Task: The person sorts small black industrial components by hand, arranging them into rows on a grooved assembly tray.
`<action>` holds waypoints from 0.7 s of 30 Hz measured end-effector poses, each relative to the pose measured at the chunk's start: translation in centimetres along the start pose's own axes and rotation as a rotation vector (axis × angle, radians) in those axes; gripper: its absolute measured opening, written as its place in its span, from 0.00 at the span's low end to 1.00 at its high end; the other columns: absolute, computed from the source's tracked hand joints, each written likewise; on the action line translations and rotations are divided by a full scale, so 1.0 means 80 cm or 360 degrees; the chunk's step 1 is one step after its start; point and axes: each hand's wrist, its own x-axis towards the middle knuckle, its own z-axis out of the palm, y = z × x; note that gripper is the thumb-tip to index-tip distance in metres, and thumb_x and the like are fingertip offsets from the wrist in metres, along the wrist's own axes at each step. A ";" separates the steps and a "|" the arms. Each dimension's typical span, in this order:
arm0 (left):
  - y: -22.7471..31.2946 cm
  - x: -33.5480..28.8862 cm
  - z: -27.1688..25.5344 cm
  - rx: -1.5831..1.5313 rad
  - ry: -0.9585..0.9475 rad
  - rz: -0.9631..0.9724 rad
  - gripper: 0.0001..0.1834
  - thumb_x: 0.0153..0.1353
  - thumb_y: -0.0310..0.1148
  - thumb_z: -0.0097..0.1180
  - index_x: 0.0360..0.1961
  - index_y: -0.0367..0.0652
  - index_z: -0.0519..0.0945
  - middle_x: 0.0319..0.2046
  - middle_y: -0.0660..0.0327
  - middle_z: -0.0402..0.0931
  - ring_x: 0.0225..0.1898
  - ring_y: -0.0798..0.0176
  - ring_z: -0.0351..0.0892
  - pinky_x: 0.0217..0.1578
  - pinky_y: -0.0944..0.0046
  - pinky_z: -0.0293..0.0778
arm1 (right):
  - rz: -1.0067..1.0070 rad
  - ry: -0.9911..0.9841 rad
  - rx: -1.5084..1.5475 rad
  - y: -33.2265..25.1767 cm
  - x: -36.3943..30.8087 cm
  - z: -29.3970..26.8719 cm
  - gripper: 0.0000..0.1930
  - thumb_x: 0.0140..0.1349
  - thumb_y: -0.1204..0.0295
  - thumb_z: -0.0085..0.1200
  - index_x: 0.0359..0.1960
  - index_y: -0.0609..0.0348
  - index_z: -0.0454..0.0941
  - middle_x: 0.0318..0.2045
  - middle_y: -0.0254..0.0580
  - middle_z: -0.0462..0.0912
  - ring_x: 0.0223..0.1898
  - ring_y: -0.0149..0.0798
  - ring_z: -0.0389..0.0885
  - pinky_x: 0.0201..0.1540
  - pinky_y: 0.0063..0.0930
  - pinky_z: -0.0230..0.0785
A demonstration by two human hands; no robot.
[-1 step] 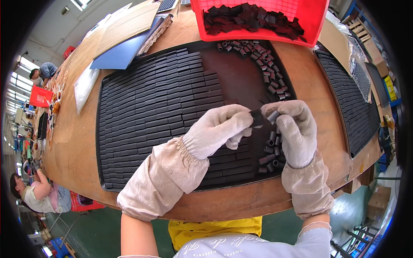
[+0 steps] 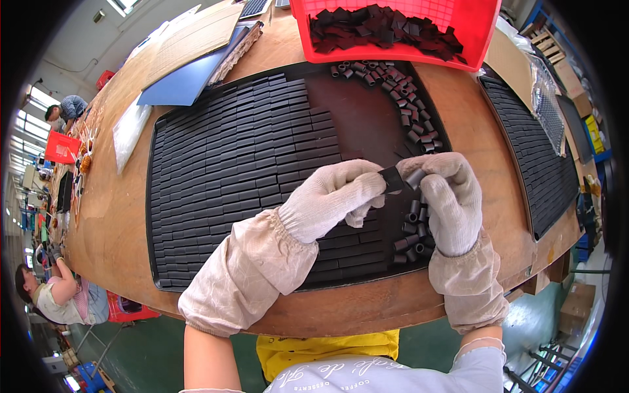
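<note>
My left hand [image 2: 334, 193], in a white knit glove, pinches a thin black square sheet [image 2: 393, 179] between thumb and fingertips. Close to it, my right hand [image 2: 451, 196], gloved the same way, grips a short dark tube [image 2: 415, 178] between thumb and forefinger. Sheet and tube are almost end to end; whether they touch I cannot tell. Both hands hover over a black tray [image 2: 152, 216] with tight rows of black cylindrical pieces [image 2: 242, 177] on its left. Loose short tubes [image 2: 414, 108] lie along its right side, and more [image 2: 413, 229] lie beneath my right hand.
A red basket [image 2: 400, 59] of black square sheets stands behind the tray. At right is a second filled tray [image 2: 531, 157] with cardboard and a plastic sheet near it. Cardboard [image 2: 193, 49] and a blue panel [image 2: 177, 85] lie back left. Two people [image 2: 56, 291] work at far left.
The black sheet in my left fingers has turned slightly and shows more of its flat face. My hands have otherwise hardly moved.
</note>
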 end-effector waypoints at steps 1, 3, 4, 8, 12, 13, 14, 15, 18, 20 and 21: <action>-0.001 0.001 0.003 0.0090 0.0027 0.0021 0.15 0.70 0.37 0.56 0.49 0.36 0.79 0.29 0.66 0.76 0.24 0.79 0.66 0.24 0.76 0.65 | 0.0001 0.0003 -0.0002 0.000 0.000 0.000 0.07 0.67 0.78 0.52 0.45 0.61 0.72 0.45 0.47 0.82 0.45 0.30 0.79 0.51 0.26 0.72; -0.002 0.002 0.005 0.0182 0.0054 0.0040 0.16 0.70 0.37 0.55 0.49 0.34 0.79 0.28 0.65 0.75 0.23 0.79 0.64 0.23 0.75 0.62 | 0.0057 0.0037 0.0032 0.000 0.000 0.001 0.06 0.67 0.77 0.53 0.44 0.62 0.73 0.45 0.46 0.83 0.45 0.30 0.79 0.52 0.26 0.72; -0.002 0.002 0.003 0.0242 0.0042 0.0049 0.15 0.70 0.37 0.55 0.48 0.35 0.79 0.28 0.65 0.76 0.23 0.79 0.65 0.24 0.75 0.63 | 0.0057 0.0038 0.0033 -0.001 0.000 0.001 0.06 0.67 0.77 0.53 0.44 0.62 0.73 0.45 0.46 0.83 0.45 0.30 0.79 0.52 0.26 0.72; -0.002 0.001 0.001 0.0356 0.0061 0.0064 0.13 0.70 0.36 0.55 0.48 0.37 0.80 0.30 0.65 0.78 0.24 0.79 0.67 0.25 0.75 0.66 | 0.0093 0.0035 0.0044 0.001 0.002 0.000 0.06 0.66 0.76 0.53 0.43 0.62 0.74 0.44 0.45 0.83 0.44 0.30 0.79 0.52 0.25 0.71; -0.004 0.003 0.001 0.0361 0.0069 0.0087 0.12 0.70 0.34 0.55 0.48 0.37 0.80 0.30 0.65 0.78 0.24 0.78 0.67 0.25 0.75 0.66 | 0.0070 0.0038 0.0060 0.005 0.003 -0.003 0.06 0.66 0.76 0.54 0.42 0.62 0.75 0.44 0.45 0.84 0.44 0.30 0.79 0.52 0.26 0.71; -0.004 0.003 0.001 0.0371 0.0075 0.0100 0.12 0.70 0.34 0.55 0.48 0.37 0.80 0.30 0.65 0.78 0.24 0.78 0.67 0.25 0.74 0.66 | 0.0070 0.0037 0.0059 0.005 0.003 -0.003 0.06 0.66 0.76 0.54 0.42 0.62 0.75 0.44 0.45 0.84 0.44 0.30 0.79 0.52 0.26 0.71; -0.005 0.003 0.000 0.0381 0.0081 0.0114 0.12 0.70 0.34 0.55 0.48 0.37 0.80 0.30 0.65 0.78 0.24 0.78 0.67 0.25 0.74 0.66 | 0.0069 0.0034 0.0075 0.005 0.003 -0.003 0.06 0.66 0.75 0.54 0.42 0.62 0.75 0.44 0.45 0.84 0.44 0.30 0.79 0.52 0.26 0.71; -0.005 0.003 0.000 0.0379 0.0082 0.0115 0.12 0.70 0.34 0.55 0.48 0.37 0.80 0.30 0.65 0.78 0.24 0.78 0.67 0.25 0.74 0.66 | 0.0069 0.0030 0.0091 0.005 0.003 -0.002 0.06 0.66 0.75 0.54 0.42 0.62 0.75 0.44 0.45 0.84 0.44 0.30 0.80 0.52 0.26 0.71; -0.007 0.004 -0.003 0.0384 0.0078 0.0122 0.12 0.70 0.34 0.55 0.48 0.37 0.80 0.30 0.65 0.78 0.24 0.78 0.67 0.25 0.74 0.67 | 0.0083 0.0030 0.0047 0.002 0.002 -0.001 0.06 0.66 0.75 0.54 0.42 0.62 0.75 0.43 0.45 0.84 0.43 0.30 0.79 0.52 0.26 0.71; -0.006 0.003 -0.007 0.0452 0.0017 0.0118 0.17 0.69 0.40 0.57 0.49 0.37 0.81 0.34 0.67 0.80 0.31 0.78 0.73 0.30 0.75 0.72 | 0.0077 0.0022 0.0047 0.002 0.003 -0.002 0.06 0.66 0.74 0.55 0.42 0.62 0.75 0.43 0.45 0.84 0.43 0.30 0.79 0.51 0.26 0.71; -0.006 0.003 -0.006 0.0451 0.0017 0.0118 0.17 0.69 0.40 0.57 0.49 0.37 0.81 0.34 0.67 0.80 0.31 0.78 0.73 0.30 0.75 0.72 | 0.0072 0.0018 0.0042 0.003 0.003 -0.002 0.06 0.66 0.74 0.55 0.42 0.62 0.75 0.43 0.44 0.84 0.43 0.29 0.79 0.51 0.26 0.71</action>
